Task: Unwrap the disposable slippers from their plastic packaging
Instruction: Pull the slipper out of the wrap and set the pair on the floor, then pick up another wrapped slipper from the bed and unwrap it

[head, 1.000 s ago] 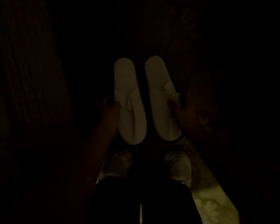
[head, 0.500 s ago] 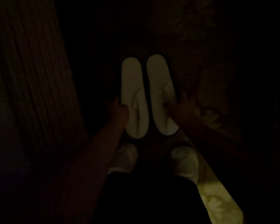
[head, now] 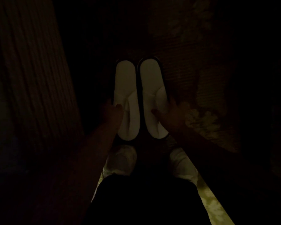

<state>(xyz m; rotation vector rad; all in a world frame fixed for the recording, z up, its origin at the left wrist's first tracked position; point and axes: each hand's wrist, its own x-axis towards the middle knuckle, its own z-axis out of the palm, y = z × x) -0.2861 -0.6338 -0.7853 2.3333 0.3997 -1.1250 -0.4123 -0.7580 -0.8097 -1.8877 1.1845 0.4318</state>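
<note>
The scene is very dark. Two white slippers with dark edging lie side by side on the floor, toes toward me. My left hand [head: 112,112] grips the outer edge of the left slipper [head: 126,95], thumb on its upper. My right hand [head: 169,114] holds the outer edge of the right slipper [head: 152,93] the same way. No plastic packaging shows in the dim light.
My two feet in white shoes [head: 122,158] stand just below the slippers on a patterned carpet [head: 201,120]. A ribbed vertical surface [head: 31,78], perhaps a curtain, rises at the left. Everything else is in darkness.
The two slippers have come closer together and now lie parallel and touching. Both hands have stayed on their outer edges.
</note>
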